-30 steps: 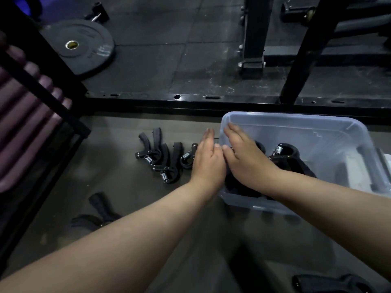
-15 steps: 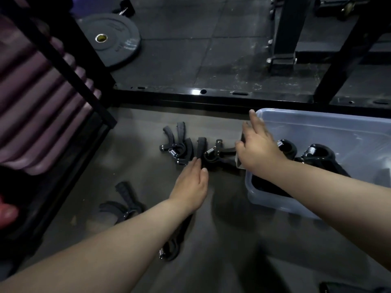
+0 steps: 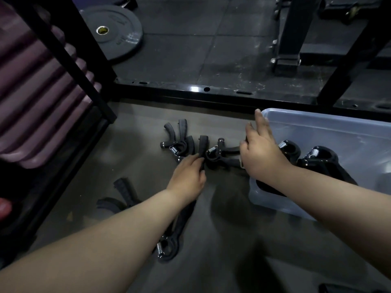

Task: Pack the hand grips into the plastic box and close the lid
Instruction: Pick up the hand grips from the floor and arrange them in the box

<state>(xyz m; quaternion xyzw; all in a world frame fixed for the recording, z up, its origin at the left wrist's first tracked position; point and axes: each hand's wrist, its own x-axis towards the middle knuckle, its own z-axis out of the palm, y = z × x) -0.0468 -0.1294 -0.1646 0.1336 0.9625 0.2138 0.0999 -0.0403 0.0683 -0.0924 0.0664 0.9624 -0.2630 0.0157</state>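
The clear plastic box [image 3: 330,123] stands open at the right on the grey floor, with two black hand grips [image 3: 321,157] inside. My right hand [image 3: 260,151] rests on the box's left rim, fingers mostly straight. To its left my left hand [image 3: 188,176] pinches the handle of one black hand grip [image 3: 202,146] in a cluster of grips [image 3: 177,142] on the floor. Another grip [image 3: 222,153] lies between my hands. One grip [image 3: 124,193] lies at the lower left, and one [image 3: 169,244] lies partly under my left forearm. No lid can be made out.
A black rack base bar [image 3: 211,92] crosses behind the box, with an upright post [image 3: 289,39] beyond it. A weight plate [image 3: 118,32] lies on the dark floor tiles. Purple padded rolls [image 3: 38,92] on a black frame fill the left side.
My left hand has moved away from the box to the cluster and closed its fingers on a grip's handle. My right hand came out of the box onto its left rim. The view shifted left.
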